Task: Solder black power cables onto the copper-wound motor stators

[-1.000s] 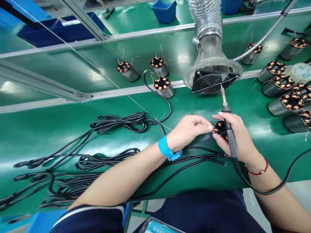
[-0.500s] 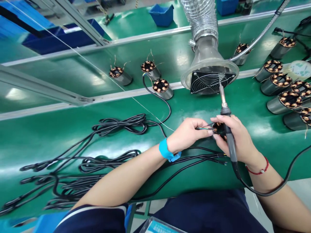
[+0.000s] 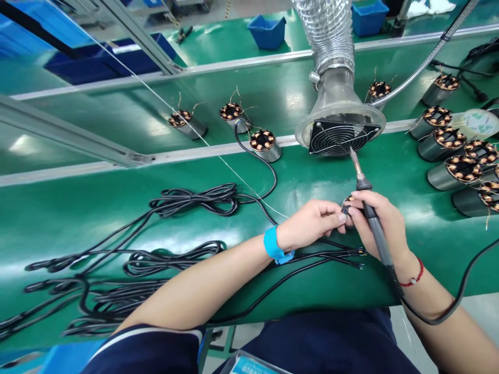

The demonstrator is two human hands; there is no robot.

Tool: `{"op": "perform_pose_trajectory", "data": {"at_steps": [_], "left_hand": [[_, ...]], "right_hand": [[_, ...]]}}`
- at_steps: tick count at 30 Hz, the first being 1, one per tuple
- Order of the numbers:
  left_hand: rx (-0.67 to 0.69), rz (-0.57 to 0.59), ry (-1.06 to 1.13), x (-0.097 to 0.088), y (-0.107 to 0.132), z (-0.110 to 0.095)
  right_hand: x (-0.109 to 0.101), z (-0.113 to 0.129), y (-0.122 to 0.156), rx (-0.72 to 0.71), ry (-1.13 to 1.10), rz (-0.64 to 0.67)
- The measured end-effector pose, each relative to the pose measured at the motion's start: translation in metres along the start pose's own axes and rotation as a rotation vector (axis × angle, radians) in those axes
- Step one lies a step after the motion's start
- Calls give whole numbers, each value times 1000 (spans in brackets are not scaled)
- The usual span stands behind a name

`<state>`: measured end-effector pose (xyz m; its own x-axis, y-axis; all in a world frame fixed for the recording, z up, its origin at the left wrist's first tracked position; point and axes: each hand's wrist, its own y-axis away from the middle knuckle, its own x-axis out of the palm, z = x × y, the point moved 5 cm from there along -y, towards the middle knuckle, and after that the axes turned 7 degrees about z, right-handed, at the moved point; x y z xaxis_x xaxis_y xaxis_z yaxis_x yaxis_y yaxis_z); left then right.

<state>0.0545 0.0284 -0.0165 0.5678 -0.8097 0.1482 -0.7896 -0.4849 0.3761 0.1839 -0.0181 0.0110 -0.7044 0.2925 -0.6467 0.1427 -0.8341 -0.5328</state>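
Note:
My right hand [image 3: 384,221] is closed around the grey handle of a soldering iron [image 3: 376,228]. Its metal tip points up and away, toward the fume hood. The thumb and fingertips of that same hand meet those of my left hand [image 3: 317,223]. My left hand is pinched closed on thin wires, mostly covered by the fingers; a small dark bit shows at the fingertips. A copper-wound motor stator [image 3: 348,200] sits just behind the fingertips, largely hidden by both hands. Under my left wrist, black cables [image 3: 327,254] end in stripped coloured wires.
A fume hood with a black fan grille [image 3: 343,139] hangs ahead. Several stators [image 3: 454,174] crowd the right side, and a stator [image 3: 265,146] stands left of the hood with others near it. Coiled black cables [image 3: 195,200] lie at left. A thin white cord [image 3: 230,166] crosses diagonally.
Both hands have shifted slightly, and the stator is now more hidden. The coloured wires seen at my left fingertips are now covered. The iron's tip has dropped a little below the grille.

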Motion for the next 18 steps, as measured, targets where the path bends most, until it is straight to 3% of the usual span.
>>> {"op": "perform_pose_trajectory", "data": {"at_steps": [3, 7, 11, 14, 18], "left_hand": [[87, -150, -72, -9, -1, -4], [104, -344, -118, -44, 6, -14], [86, -536, -235, -91, 20, -26], [65, -727, -376, -131, 37, -31], [170, -1107, -593, -198, 73, -43]], "right_hand": [[1, -3, 1, 77, -6, -28], [-8, -12, 3, 113, -3, -76], [-23, -23, 9, 180, 17, -184], [-27, -25, 12, 210, 11, -193], [-26, -20, 14, 186, -1, -149]]}}
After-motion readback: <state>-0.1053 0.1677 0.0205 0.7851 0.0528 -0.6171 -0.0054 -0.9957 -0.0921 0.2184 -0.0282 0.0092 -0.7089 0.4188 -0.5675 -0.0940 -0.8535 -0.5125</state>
